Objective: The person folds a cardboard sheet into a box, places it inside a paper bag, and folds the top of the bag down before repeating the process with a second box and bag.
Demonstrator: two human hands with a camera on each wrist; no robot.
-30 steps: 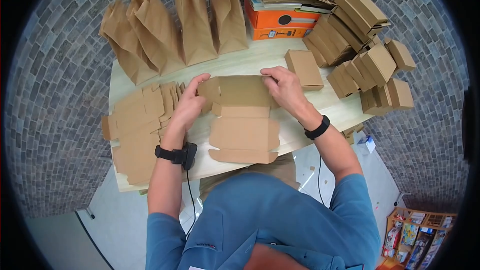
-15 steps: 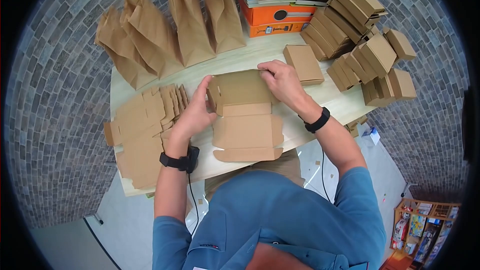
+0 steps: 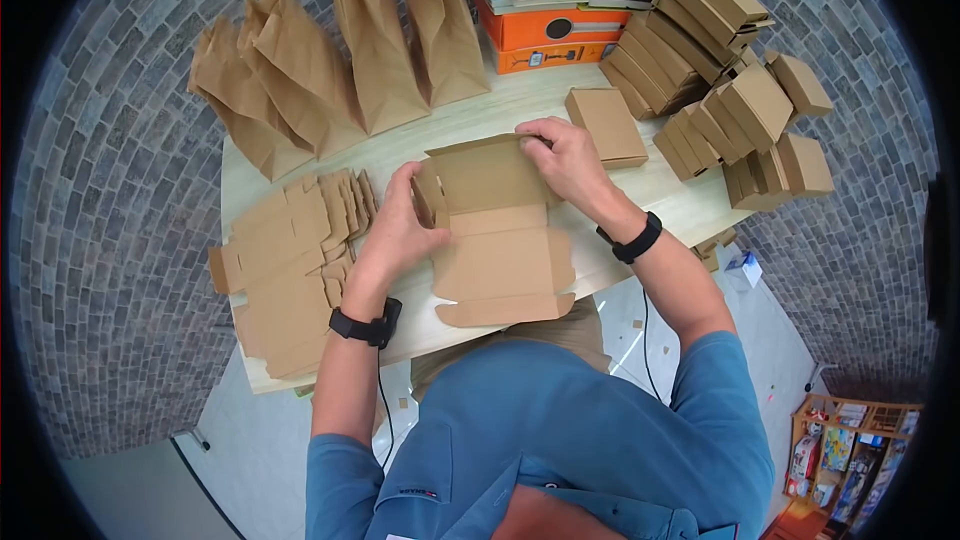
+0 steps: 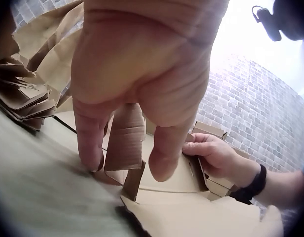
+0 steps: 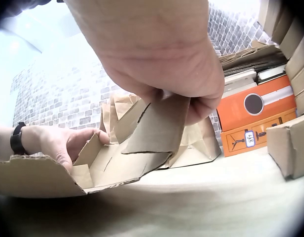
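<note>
A part-folded cardboard box (image 3: 500, 250) lies before me, its back panel (image 3: 490, 175) raised and its front part flat on the table. My right hand (image 3: 567, 160) pinches the top flap at the far right corner; in the right wrist view that flap (image 5: 159, 123) runs up into the curled fingers. On the other side, my left hand (image 3: 400, 230) straddles an upturned side flap (image 4: 126, 140), fingers outside and thumb inside over the panel. The left wrist view shows a gap between thumb and flap.
Flattened cardboard blanks (image 3: 285, 280) are stacked at the left. Several paper bags (image 3: 375, 50) stand along the back beside an orange box (image 3: 555, 30). One closed box (image 3: 607, 128) lies right of my right hand, near piled finished boxes (image 3: 750, 110).
My left hand has slid right and toward me, its thumb coming inside over the box. The left side flap has turned upward and the back panel leans more. The right hand keeps its pinch.
</note>
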